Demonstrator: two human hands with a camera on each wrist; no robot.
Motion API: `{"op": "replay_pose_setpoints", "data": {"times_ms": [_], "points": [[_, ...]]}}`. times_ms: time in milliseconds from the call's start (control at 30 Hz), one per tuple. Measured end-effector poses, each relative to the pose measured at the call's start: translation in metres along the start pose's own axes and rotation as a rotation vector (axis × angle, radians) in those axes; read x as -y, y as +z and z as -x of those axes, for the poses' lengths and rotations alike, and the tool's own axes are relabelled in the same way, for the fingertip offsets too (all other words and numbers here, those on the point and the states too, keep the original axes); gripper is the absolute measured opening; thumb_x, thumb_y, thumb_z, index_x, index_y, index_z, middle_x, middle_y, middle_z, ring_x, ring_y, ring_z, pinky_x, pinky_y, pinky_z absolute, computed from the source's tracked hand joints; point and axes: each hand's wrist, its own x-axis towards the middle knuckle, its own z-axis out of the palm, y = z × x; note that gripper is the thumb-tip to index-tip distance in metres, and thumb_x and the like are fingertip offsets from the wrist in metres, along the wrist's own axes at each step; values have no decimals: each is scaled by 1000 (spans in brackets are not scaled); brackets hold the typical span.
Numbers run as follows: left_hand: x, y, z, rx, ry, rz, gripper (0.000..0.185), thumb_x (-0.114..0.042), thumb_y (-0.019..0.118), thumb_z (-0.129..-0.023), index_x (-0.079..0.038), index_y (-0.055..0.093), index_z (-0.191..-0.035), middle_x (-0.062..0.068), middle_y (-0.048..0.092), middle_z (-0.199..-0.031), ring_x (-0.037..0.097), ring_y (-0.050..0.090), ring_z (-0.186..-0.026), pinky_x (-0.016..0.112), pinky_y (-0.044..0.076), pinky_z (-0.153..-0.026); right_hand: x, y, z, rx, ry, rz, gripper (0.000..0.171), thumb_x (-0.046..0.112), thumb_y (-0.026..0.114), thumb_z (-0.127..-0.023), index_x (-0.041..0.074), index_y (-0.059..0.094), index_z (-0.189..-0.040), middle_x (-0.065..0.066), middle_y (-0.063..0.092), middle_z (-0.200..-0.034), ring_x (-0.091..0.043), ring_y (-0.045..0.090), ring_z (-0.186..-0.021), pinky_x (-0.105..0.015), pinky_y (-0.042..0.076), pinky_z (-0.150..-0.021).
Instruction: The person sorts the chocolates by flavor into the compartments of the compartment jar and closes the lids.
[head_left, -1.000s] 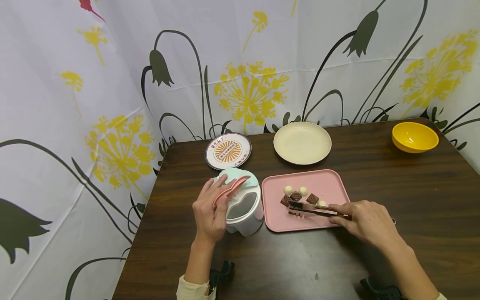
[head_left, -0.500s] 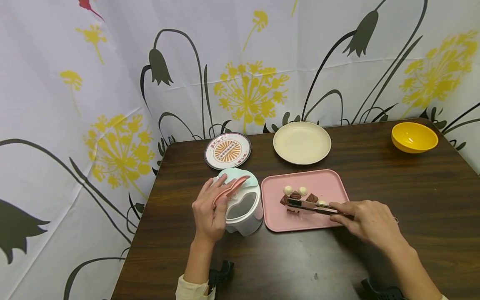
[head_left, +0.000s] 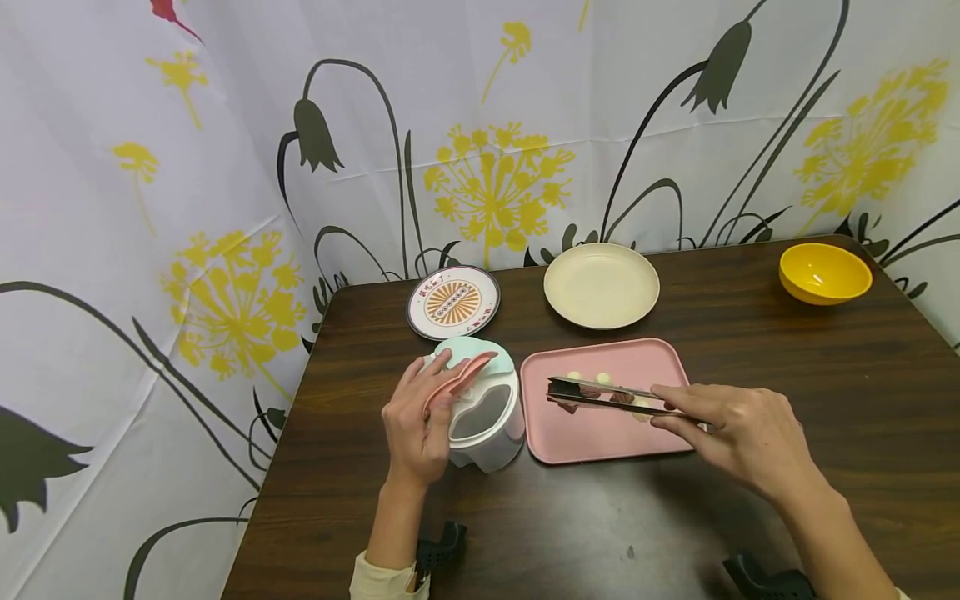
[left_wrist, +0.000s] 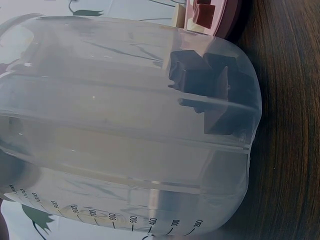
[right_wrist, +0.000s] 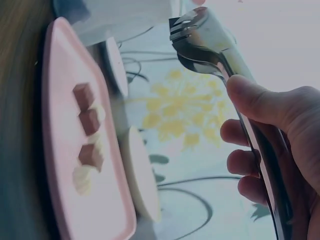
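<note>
My left hand [head_left: 420, 412] grips the raised pink lid flap [head_left: 461, 382] of a translucent storage container [head_left: 487, 442]. Another flap on it, mint green [head_left: 487, 352], lies flat. Dark brown blocks [left_wrist: 215, 90] show through the container wall low down in the left wrist view. In my right hand [head_left: 750, 433] are metal tongs [right_wrist: 250, 130], raised over a pink tray [head_left: 585, 442]. A dark chunk [head_left: 568, 389] shows between their tips in the head view. On the tray lie brown chocolate cubes [right_wrist: 90, 121] and white swirled pieces [right_wrist: 82, 180], partly hidden by the tongs in the head view.
Behind the container sits a patterned plate [head_left: 453, 302], with a cream plate [head_left: 602, 286] to its right. A yellow bowl [head_left: 825, 273] stands at the far right of the brown table [head_left: 570, 525]. A flowered cloth [head_left: 450, 83] hangs behind the table.
The right hand has lifted the tongs off the tray and moved their tips left toward the container, with the dark chunk between them. The left hand still holds the flap up.
</note>
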Motion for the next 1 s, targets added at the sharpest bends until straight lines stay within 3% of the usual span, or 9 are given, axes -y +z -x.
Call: {"op": "replay_pose_setpoints", "data": {"times_ms": [300,600,1000], "points": [[0,0,0,0,0,0,36,-20,45,-93,-3,74,-108,11,73,-108,32,66,-110,50,38,-106,19,3,-25,-79,-108,-89,40,50,60,-94,15,80,-98,5,75,-85,-1,61,-55,-16,40,-44],[0,0,0,-3,11,-4,37,-21,45,-94,-4,74,-109,10,73,-107,32,66,-109,51,39,-105,35,13,-43,-58,-214,-117,36,45,61,-95,15,78,-107,4,76,-90,-6,68,-66,-19,46,-47],[1,0,0,2,11,-14,37,-22,45,-95,-3,74,-109,11,73,-108,32,66,-110,54,39,-103,41,25,-52,-8,-259,-99,36,45,59,-96,21,73,-120,5,75,-92,-9,72,-77,-26,50,-50]]}}
